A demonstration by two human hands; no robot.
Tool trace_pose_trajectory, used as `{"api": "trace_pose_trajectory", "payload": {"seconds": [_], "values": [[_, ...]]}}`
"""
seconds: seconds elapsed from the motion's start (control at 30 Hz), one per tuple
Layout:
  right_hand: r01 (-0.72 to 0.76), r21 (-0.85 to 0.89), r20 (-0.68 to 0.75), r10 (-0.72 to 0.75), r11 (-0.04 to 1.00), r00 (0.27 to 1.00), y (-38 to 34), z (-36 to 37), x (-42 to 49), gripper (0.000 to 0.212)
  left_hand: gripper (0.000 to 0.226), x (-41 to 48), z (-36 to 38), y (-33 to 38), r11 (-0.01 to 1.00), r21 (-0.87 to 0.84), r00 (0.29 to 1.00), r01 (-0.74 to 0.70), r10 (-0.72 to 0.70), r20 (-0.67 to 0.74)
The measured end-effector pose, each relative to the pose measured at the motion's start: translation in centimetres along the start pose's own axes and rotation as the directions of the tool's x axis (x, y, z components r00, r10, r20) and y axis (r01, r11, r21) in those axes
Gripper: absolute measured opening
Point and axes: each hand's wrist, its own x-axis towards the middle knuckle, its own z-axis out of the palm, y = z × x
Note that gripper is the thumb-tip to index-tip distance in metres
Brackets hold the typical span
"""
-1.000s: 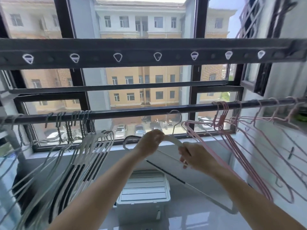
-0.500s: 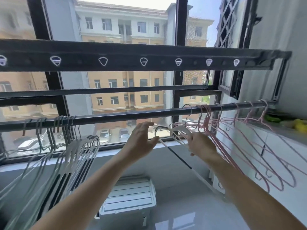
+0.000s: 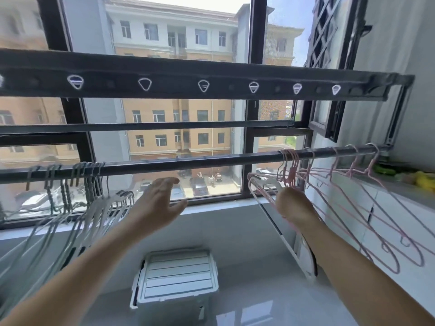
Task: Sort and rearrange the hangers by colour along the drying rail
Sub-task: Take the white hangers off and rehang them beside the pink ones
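Observation:
A dark drying rail point(image 3: 188, 163) runs across the window. Several white and grey hangers point(image 3: 94, 208) hang bunched at its left end. Several pink wire hangers point(image 3: 341, 196) hang along its right end. My right hand point(image 3: 294, 204) grips a white hanger with a black strip point(image 3: 282, 238) just below the rail, right beside the first pink hooks; its hook is among them and I cannot tell whether it sits on the rail. My left hand point(image 3: 160, 203) hovers with fingers spread below the bare middle of the rail, holding nothing.
A thick upper bar with triangular holes point(image 3: 202, 84) crosses above the rail. A white plastic lidded box point(image 3: 176, 276) stands on the floor below. A white counter with green and yellow items point(image 3: 404, 177) runs along the right wall.
My left hand let go of the white hanger and opened. My right hand carried that hanger rightwards to the pink group. The view swung right.

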Motion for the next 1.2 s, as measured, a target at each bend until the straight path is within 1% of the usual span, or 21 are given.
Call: {"api": "trace_pose_trajectory", "payload": {"seconds": [0.07,0.13,0.2,0.3,0.37,0.4,0.47,0.57,0.7,0.77,0.8,0.87,0.93,1.13,1.2], "values": [[-0.019,-0.076,-0.011,0.018,0.997,1.0,-0.8,-0.7,-0.6,0.022,0.055,-0.8,-1.2,-1.4,0.985,0.158,0.997,0.068,-0.072,0.024],[-0.006,-0.218,-0.054,-0.006,0.976,0.999,-2.1,-1.2,-1.1,0.025,0.051,-1.3,-2.1,-3.3,0.942,0.299,0.987,0.151,-0.16,0.006],[0.013,-0.353,-0.131,-0.063,0.936,0.989,-3.8,-1.1,-1.9,0.025,0.052,-1.6,-2.7,-5.5,0.907,0.352,0.971,0.232,-0.238,-0.028],[0.098,-0.426,-0.239,-0.217,0.899,0.947,-5.7,-0.5,-2.7,0.029,0.049,-2.3,-3.1,-8.0,0.865,0.385,0.943,0.323,-0.328,-0.054],[0.199,-0.433,-0.252,-0.33,0.879,0.91,-6.9,0.2,-3.2,0.033,0.044,-2.7,-2.9,-8.9,0.841,0.423,0.937,0.338,-0.341,-0.071],[0.244,-0.421,-0.236,-0.366,0.873,0.9,-7.6,0.6,-3.5,0.034,0.044,-2.8,-2.8,-9.3,0.832,0.438,0.937,0.34,-0.34,-0.082],[0.326,-0.378,-0.198,-0.42,0.866,0.886,-8.7,1.5,-4.1,0.038,0.049,-3.1,-2.6,-10.1,0.797,0.485,0.928,0.36,-0.359,-0.099],[0.438,-0.336,-0.119,-0.499,0.834,0.859,-10.1,2.8,-5.2,0.041,0.047,-3.5,-3.0,-10.3,0.717,0.576,0.908,0.393,-0.401,-0.121],[0.557,-0.297,-0.047,-0.595,0.775,0.802,-11.1,4.4,-6.4,0.036,0.046,-3.8,-4.2,-10.1,0.584,0.73,0.915,0.355,-0.377,-0.143],[0.583,-0.274,-0.044,-0.615,0.765,0.787,-11.2,4.8,-6.7,0.037,0.045,-3.7,-4.6,-10.0,0.575,0.739,0.917,0.351,-0.371,-0.146],[0.59,-0.265,-0.046,-0.621,0.763,0.782,-11.1,5.0,-6.9,0.037,0.048,-3.7,-4.5,-10.0,0.563,0.75,0.916,0.347,-0.374,-0.143],[0.602,-0.25,-0.054,-0.631,0.759,0.774,-10.9,5.2,-7.0,0.038,0.059,-3.8,-4.1,-9.9,0.537,0.779,0.917,0.324,-0.382,-0.118],[0.61,-0.234,-0.067,-0.639,0.757,0.766,-10.5,5.5,-7.0,0.039,0.066,-4.1,-3.3,-10.1,0.532,0.789,0.922,0.307,-0.372,-0.108],[0.607,-0.237,-0.062,-0.635,0.758,0.77,-9.2,5.7,-6.5,0.039,0.073,-4.4,-2.5,-10.8,0.539,0.776,0.926,0.327,-0.347,-0.149],[0.599,-0.243,-0.05,-0.626,0.763,0.778,-9.0,5.9,-6.5,0.039,0.066,-4.4,-2.6,-10.5,0.551,0.766,0.93,0.331,-0.329,-0.165]]}}
